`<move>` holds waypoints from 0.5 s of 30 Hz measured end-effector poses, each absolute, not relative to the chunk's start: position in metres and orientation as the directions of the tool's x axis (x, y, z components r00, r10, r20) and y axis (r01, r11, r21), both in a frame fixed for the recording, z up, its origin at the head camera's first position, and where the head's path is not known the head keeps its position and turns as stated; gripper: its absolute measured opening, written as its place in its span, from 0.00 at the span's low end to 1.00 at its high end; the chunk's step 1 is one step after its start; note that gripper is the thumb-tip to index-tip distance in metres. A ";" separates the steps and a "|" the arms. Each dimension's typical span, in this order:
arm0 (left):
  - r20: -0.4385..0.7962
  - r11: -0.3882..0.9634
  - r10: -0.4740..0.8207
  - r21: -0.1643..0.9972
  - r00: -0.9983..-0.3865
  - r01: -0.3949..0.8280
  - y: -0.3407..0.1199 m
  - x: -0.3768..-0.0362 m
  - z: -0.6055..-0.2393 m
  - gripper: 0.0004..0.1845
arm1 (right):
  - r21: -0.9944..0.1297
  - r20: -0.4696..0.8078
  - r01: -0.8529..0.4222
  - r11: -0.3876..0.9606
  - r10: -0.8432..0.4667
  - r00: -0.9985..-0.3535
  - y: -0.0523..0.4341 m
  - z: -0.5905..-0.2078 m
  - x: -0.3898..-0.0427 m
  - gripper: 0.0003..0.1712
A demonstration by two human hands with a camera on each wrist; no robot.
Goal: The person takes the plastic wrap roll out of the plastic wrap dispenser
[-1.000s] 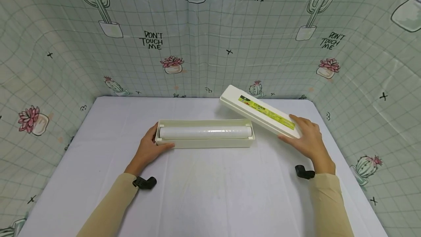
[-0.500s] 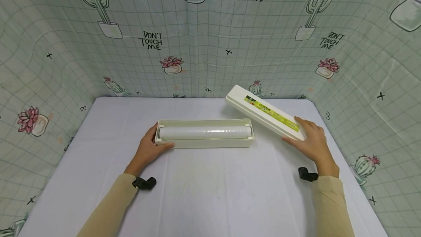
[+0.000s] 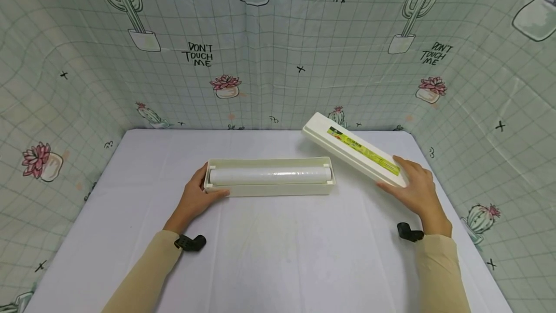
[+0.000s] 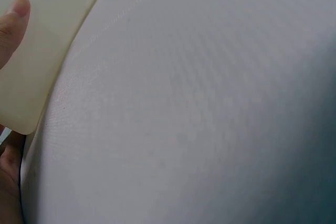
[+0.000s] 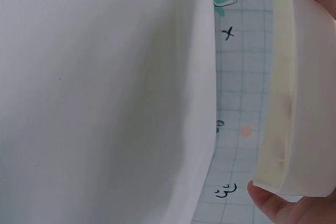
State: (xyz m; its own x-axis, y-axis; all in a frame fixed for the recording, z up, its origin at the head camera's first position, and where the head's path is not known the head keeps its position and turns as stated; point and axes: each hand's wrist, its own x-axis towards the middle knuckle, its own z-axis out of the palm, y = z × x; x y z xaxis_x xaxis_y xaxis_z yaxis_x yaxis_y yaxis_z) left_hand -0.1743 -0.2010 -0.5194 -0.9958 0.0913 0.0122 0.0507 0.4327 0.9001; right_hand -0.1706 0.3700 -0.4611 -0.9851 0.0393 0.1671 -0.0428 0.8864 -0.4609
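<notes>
Setting aside the lid point(image 3: 354, 149), gripped at its near end by the right hand point(image 3: 414, 191), right of the open dispenser tray point(image 3: 269, 186). Steadying that tray's left end with the left hand point(image 3: 197, 197), fingers curled round it, film roll point(image 3: 270, 175) inside. Next, probably lowering the lid flat and letting go.

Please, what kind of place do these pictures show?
Probably a small recording booth, not a real kitchen: a white table enclosed by cactus-print cloth walls, where the left hand holds an open cling-film box and the right hand holds its lid.
</notes>
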 end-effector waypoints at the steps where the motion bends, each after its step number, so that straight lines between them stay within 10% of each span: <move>1: 0.010 0.432 0.092 0.901 -0.996 0.049 -0.201 -0.174 -0.520 0.58 | -0.462 0.167 -0.040 0.886 0.042 -0.985 0.370 -0.461 -0.170 0.56; 15: 0.016 0.443 0.086 0.895 -0.996 0.053 -0.200 -0.174 -0.522 0.58 | -0.459 0.178 -0.033 0.888 0.056 -0.982 0.378 -0.467 -0.165 0.56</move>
